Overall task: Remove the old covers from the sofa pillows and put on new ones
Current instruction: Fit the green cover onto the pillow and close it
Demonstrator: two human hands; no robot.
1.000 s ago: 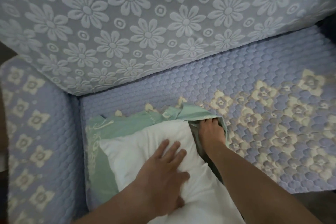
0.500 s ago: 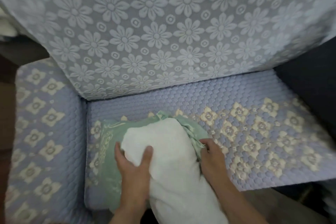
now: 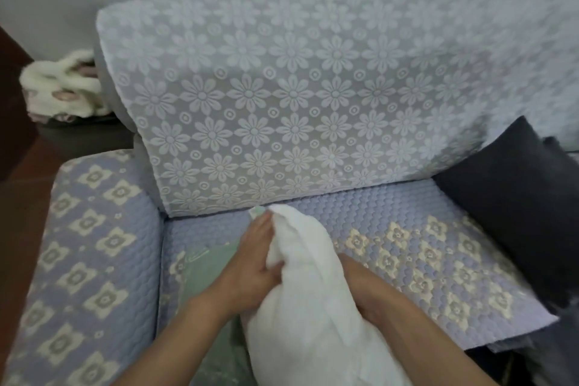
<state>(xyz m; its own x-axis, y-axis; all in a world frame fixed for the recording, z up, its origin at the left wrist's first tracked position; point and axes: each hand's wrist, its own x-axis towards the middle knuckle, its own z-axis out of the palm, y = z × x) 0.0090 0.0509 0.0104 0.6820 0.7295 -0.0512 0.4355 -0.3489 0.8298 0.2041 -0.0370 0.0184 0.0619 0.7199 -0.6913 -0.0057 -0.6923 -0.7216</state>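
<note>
Pillow insert: white pillow insert [image 3: 313, 288] bare and bunched between both hands, long axis from 6 o'clock up to a peak at 12 o'clock, low centre of view over the sofa seat [image 3: 391, 207].
Green cover: green cover [image 3: 203, 276] flat on the seat at 9 o'clock of the insert, partly under the left forearm; a small green scrap at the insert's peak (too blurred to tell whether cover edge or tag).
Left hand: left hand [image 3: 253, 263] on the insert's 9 o'clock flank, fingers curled into the white fabric, gripping it.
Right hand: right hand [image 3: 363, 285] against the 3 o'clock flank, mostly hidden behind the bulge; grip or flat press, cannot tell.
Key relation: cover just beside and below the left hand, so nearer the left than the right; opening not visible.
Step, as judged: insert apparently out of the green cover, next cover not yet on.
Dark pillow: dark pillow [image 3: 513, 197] leaning at 2 o'clock, well apart from both hands.
</note>
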